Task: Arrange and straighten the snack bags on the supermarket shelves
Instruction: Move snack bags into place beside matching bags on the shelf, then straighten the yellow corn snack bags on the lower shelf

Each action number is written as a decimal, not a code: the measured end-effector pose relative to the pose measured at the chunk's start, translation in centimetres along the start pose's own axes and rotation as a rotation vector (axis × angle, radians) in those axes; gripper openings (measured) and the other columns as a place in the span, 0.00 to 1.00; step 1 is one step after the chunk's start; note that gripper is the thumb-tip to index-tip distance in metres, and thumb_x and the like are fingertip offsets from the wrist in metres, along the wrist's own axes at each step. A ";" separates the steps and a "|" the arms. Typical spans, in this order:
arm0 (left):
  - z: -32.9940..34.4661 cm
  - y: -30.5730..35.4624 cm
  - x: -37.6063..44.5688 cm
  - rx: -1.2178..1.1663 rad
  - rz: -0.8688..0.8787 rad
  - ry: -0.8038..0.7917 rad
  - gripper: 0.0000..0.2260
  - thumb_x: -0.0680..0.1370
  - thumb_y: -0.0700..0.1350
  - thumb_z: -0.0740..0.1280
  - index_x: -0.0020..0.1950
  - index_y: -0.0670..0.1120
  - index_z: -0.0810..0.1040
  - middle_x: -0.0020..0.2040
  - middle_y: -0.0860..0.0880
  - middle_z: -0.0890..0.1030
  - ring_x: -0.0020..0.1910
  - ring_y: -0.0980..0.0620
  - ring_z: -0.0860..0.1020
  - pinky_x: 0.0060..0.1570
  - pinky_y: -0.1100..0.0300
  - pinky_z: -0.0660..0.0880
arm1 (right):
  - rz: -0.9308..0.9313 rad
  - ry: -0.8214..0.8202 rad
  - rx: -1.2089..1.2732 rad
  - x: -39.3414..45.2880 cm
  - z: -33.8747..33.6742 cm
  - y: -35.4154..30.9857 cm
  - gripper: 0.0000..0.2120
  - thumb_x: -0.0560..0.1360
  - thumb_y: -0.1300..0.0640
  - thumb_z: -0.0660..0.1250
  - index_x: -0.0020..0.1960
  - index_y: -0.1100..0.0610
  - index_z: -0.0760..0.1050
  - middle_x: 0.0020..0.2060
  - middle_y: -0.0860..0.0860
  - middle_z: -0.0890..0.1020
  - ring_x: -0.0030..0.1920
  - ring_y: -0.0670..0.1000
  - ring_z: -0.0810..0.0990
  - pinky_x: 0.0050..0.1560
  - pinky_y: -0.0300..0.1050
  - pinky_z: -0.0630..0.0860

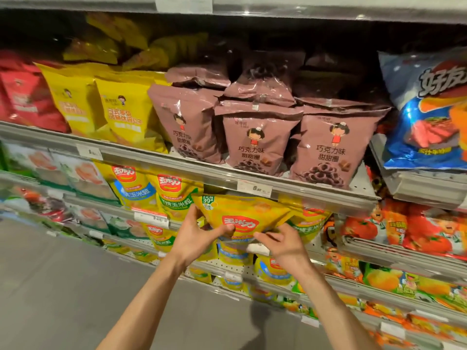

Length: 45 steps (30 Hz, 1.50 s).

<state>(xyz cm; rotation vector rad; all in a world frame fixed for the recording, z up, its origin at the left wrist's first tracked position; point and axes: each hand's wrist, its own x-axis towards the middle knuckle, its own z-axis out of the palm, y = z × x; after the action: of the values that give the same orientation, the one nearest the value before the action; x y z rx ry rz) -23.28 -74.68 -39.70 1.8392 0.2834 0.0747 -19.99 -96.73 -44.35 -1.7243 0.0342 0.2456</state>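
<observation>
A yellow snack bag (242,214) with a red logo is tilted at the front of the second shelf, below the brown bags. My left hand (199,234) grips its lower left side, fingers behind and thumb on the front. My right hand (280,242) pinches its lower right corner. More yellow bags of the same brand (174,195) stand to the left and behind it. The bag's bottom edge is hidden by my hands.
Brown chocolate-ring bags (257,140) fill the shelf above, with yellow bags (121,109) and red bags (25,97) to their left. A blue bag (429,109) lies at the right. Orange tomato bags (417,231) sit lower right. Grey floor (63,286) is at lower left.
</observation>
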 end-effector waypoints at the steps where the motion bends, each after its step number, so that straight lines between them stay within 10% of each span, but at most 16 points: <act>1: 0.1 0.0 0.8 0.014 0.006 -0.004 0.29 0.69 0.45 0.82 0.63 0.47 0.72 0.56 0.57 0.80 0.49 0.78 0.76 0.50 0.70 0.79 | 0.003 0.009 0.008 0.8 0.3 0.4 0.10 0.73 0.61 0.77 0.52 0.55 0.81 0.47 0.48 0.88 0.53 0.47 0.86 0.51 0.39 0.80; 6: 0.4 -0.6 3.8 0.028 -0.032 -0.042 0.25 0.70 0.47 0.82 0.59 0.50 0.70 0.53 0.60 0.79 0.48 0.73 0.79 0.50 0.59 0.81 | 0.066 0.043 0.073 3.5 1.7 1.4 0.10 0.73 0.61 0.77 0.51 0.51 0.81 0.51 0.46 0.86 0.55 0.44 0.83 0.54 0.42 0.80; 10: 0.5 -1.8 6.3 0.031 -0.033 -0.084 0.29 0.70 0.47 0.82 0.63 0.47 0.68 0.53 0.63 0.74 0.48 0.72 0.73 0.50 0.70 0.72 | 0.049 0.065 0.015 5.0 2.0 1.5 0.08 0.75 0.61 0.75 0.53 0.55 0.81 0.51 0.48 0.87 0.55 0.46 0.85 0.57 0.44 0.80; 16: 0.2 -4.0 9.9 0.069 -0.021 -0.156 0.26 0.69 0.49 0.82 0.56 0.43 0.72 0.49 0.48 0.79 0.45 0.56 0.77 0.40 0.69 0.72 | 0.030 0.175 -0.091 6.2 3.1 1.3 0.12 0.75 0.55 0.77 0.55 0.58 0.81 0.47 0.47 0.86 0.50 0.41 0.84 0.50 0.38 0.77; 22: -0.6 -5.1 11.7 0.092 -0.053 -0.310 0.25 0.71 0.57 0.79 0.60 0.51 0.72 0.54 0.55 0.82 0.54 0.60 0.80 0.44 0.72 0.72 | -0.027 0.226 -0.082 6.1 4.9 1.4 0.16 0.78 0.57 0.72 0.64 0.57 0.75 0.52 0.46 0.83 0.49 0.32 0.81 0.49 0.27 0.73; 31: 0.0 -7.0 12.3 0.181 0.017 -0.309 0.48 0.65 0.77 0.71 0.76 0.50 0.66 0.66 0.54 0.80 0.68 0.51 0.76 0.69 0.46 0.73 | 0.009 0.275 -0.135 5.8 5.4 3.0 0.15 0.80 0.50 0.69 0.63 0.54 0.72 0.47 0.41 0.81 0.42 0.29 0.79 0.42 0.25 0.73; 37: 1.2 -7.2 12.4 0.119 -0.022 -0.263 0.33 0.72 0.65 0.74 0.70 0.51 0.69 0.59 0.57 0.83 0.61 0.55 0.80 0.63 0.53 0.75 | 0.026 0.314 -0.089 6.7 6.1 3.5 0.23 0.78 0.42 0.67 0.67 0.55 0.72 0.49 0.44 0.84 0.50 0.42 0.83 0.45 0.32 0.75; 45: 1.7 -6.1 13.7 0.164 -0.086 -0.181 0.43 0.65 0.73 0.74 0.69 0.48 0.66 0.61 0.51 0.82 0.61 0.46 0.80 0.64 0.45 0.76 | 0.080 0.316 -0.079 7.1 6.2 1.5 0.20 0.78 0.39 0.67 0.63 0.50 0.70 0.50 0.42 0.82 0.49 0.43 0.81 0.42 0.29 0.73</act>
<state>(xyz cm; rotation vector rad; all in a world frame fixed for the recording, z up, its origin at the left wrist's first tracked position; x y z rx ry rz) -10.67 -71.55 -47.28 1.9787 0.2468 -0.1784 -14.15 -90.12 -48.05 -1.8285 0.3292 0.0309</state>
